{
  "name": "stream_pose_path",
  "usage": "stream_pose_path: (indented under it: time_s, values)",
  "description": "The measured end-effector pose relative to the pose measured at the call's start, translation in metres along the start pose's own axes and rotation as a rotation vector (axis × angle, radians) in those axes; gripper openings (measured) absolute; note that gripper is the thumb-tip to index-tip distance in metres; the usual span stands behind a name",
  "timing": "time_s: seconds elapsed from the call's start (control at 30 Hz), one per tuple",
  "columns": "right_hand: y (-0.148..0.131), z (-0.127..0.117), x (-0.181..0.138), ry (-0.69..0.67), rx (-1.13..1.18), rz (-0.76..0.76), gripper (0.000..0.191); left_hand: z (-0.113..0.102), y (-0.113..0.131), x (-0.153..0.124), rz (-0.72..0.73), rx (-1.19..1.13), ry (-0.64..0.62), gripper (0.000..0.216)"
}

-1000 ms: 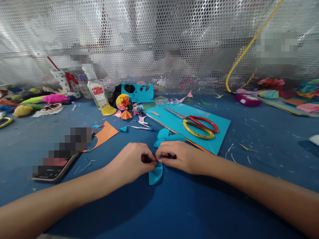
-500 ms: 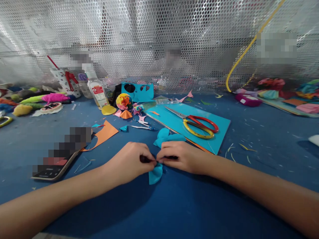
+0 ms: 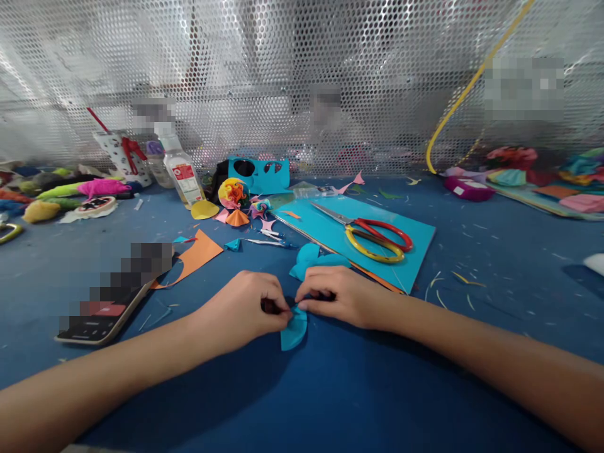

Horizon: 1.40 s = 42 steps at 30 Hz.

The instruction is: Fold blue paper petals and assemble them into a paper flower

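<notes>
The blue paper piece (image 3: 294,335) lies just below and between our fingertips, over the tabletop (image 3: 311,402). Our left hand (image 3: 250,306) pinches its upper left edge; the fingers of our right hand (image 3: 337,292) meet at its top corner, though we cannot tell whether they grip it. Just beyond our right hand sit other blue pieces (image 3: 309,253), near the scissors (image 3: 352,221) on a blue sheet (image 3: 418,239).

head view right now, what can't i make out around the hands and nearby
All in the head view:
Small blue paper: top corner, hidden by the left hand
Blue cutouts: lower edges, hidden by the right hand
Phone: upper part, masked by pixel blocks
White object: cut off by the right edge
</notes>
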State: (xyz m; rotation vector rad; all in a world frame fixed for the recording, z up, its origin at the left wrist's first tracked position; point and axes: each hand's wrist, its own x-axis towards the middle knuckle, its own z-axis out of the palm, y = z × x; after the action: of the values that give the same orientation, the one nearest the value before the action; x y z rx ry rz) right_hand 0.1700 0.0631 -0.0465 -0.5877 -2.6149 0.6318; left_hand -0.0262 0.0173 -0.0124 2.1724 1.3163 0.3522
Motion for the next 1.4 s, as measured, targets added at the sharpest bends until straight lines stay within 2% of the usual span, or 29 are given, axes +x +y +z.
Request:
stream_pose_path:
  time_s: [0.2,0.37,0.43,0.5,0.6,0.7,0.83,0.97,1.23,1.4]
  values:
    - [-0.005,0.001,-0.003,0.002,-0.08,-0.04,0.014,-0.001,0.003,0.001,-0.01,-0.015,0.022,0.017]
    - [-0.011,0.005,-0.007,0.186,-0.114,-0.042,0.011,0.001,0.002,0.002,0.023,-0.14,0.059,0.017]
    - [-0.017,0.004,-0.007,0.295,-0.048,0.001,0.006,0.002,0.003,0.002,0.022,-0.187,0.138,0.014]
    - [-0.024,0.002,-0.007,0.387,0.067,0.11,0.005,0.003,0.005,0.002,0.025,-0.225,0.238,0.013]
    - [-0.033,-0.001,-0.007,0.415,0.223,0.232,0.003,0.003,0.008,0.001,0.053,-0.272,0.329,0.013]
    - [-0.039,-0.004,-0.007,0.418,0.279,0.257,0.008,0.003,0.01,-0.001,0.108,-0.29,0.328,0.012]
    - [-0.046,-0.007,-0.01,0.431,0.182,0.2,0.008,0.002,0.012,-0.004,0.278,-0.241,0.305,0.011]
    - [-0.049,-0.006,-0.013,0.456,0.069,0.11,0.006,0.002,0.011,-0.005,0.449,-0.174,0.352,0.011]
    - [-0.05,-0.01,-0.017,0.533,-0.168,-0.072,0.006,0.004,0.016,-0.007,0.396,-0.273,0.319,0.012]
    - [-0.051,-0.01,-0.019,0.508,-0.156,-0.049,0.005,0.005,0.017,-0.009,0.295,-0.316,0.31,0.009]
